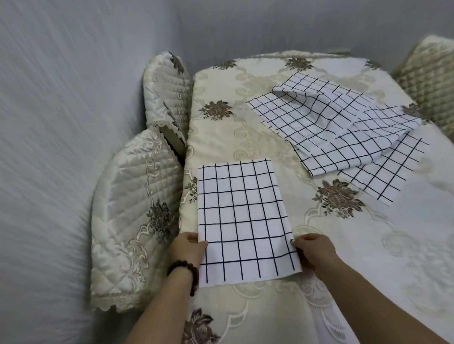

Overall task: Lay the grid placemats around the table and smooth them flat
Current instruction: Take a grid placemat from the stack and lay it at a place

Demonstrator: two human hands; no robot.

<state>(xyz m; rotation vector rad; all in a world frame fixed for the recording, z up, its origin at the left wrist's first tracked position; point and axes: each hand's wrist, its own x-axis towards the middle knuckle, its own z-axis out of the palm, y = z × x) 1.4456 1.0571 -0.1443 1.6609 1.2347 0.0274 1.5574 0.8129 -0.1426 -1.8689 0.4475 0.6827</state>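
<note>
A white placemat with a dark grid (243, 221) lies flat near the left edge of the table (401, 250), which wears a cream floral cloth. My left hand (187, 249) pinches the mat's left edge close to the near corner. My right hand (314, 249) pinches the right edge at the same height. A loose pile of more grid placemats (325, 119) sits overlapped toward the far right of the table, the top one partly folded over. One mat (386, 172) sticks out from under the pile.
Two chairs with quilted cream covers stand along the table's left side, one near (132, 226) and one farther (168, 96). Another covered chair (443, 79) is at the far right. A grey wall runs close behind and to the left.
</note>
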